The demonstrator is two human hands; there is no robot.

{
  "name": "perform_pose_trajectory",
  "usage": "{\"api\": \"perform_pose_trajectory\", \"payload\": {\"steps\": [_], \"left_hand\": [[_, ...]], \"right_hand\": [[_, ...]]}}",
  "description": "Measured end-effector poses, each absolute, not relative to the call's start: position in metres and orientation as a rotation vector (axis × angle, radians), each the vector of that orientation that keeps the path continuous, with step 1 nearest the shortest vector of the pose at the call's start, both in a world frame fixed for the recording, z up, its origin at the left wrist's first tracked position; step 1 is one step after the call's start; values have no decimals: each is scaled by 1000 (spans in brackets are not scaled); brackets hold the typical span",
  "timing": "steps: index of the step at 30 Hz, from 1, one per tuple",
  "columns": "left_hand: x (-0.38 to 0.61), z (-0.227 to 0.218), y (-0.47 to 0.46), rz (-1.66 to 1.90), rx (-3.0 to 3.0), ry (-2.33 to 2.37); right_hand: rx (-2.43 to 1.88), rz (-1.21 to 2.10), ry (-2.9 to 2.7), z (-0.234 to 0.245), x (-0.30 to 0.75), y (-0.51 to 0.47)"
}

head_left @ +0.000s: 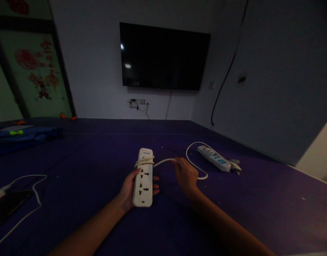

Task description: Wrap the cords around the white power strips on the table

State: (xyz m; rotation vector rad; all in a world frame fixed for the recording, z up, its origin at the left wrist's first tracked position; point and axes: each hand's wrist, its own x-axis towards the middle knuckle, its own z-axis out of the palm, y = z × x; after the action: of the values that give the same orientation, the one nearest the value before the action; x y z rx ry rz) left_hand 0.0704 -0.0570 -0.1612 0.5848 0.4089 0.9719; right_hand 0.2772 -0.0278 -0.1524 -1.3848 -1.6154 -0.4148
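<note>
My left hand (128, 190) grips a white power strip (143, 177) from underneath, thumb on its left edge and fingertips showing on its right. A white cord (144, 161) is looped around the strip's upper part. My right hand (186, 176) is closed on the same cord (165, 161) just right of the strip. The cord runs on in a curve across the purple surface (99, 160) toward a second power strip (213, 158) with blue switches.
A dark wall-mounted screen (163, 57) hangs ahead above wall sockets (138, 102). A black cable (227, 71) runs down the right wall. Another white cord (32, 188) and a dark flat object (9, 206) lie at the left. Blue items (22, 135) sit far left.
</note>
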Motion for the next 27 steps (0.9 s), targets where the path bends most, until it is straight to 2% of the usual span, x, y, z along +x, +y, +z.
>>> {"api": "perform_pose_trajectory", "payload": {"steps": [15, 27], "left_hand": [[75, -161, -52, 1011, 476, 646], [71, -160, -56, 1105, 470, 602]], "right_hand": [[-1318, -342, -1487, -149, 278, -32], [-1296, -346, -1432, -146, 280, -30]]}}
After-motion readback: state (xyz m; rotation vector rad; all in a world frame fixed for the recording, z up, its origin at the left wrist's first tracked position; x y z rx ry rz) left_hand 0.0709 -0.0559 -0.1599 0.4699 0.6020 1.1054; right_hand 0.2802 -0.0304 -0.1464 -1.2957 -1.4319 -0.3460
